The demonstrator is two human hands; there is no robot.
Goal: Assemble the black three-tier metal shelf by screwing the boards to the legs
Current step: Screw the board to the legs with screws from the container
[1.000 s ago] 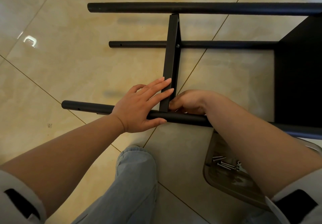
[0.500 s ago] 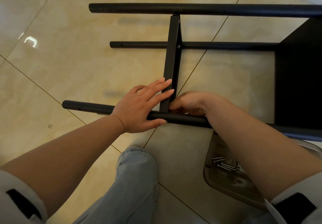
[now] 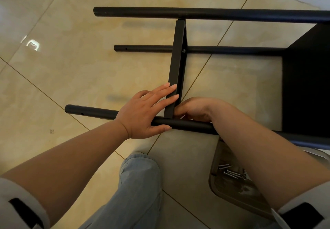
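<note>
Was fastening the thin black metal middle board (image 3: 175, 68) to the near round black leg tube (image 3: 187, 124). Left hand (image 3: 144, 114) flat-fingered, pressing board and tube; right hand (image 3: 194, 109) curled beside the board's near end, contents hidden. Probably called for turning a screw there.

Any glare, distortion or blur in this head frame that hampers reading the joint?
Head view: window glare on the floor tiles at left, clear of the work; wide-angle bowing of the top leg; sharp focus; the right hand covers the joint.
</note>
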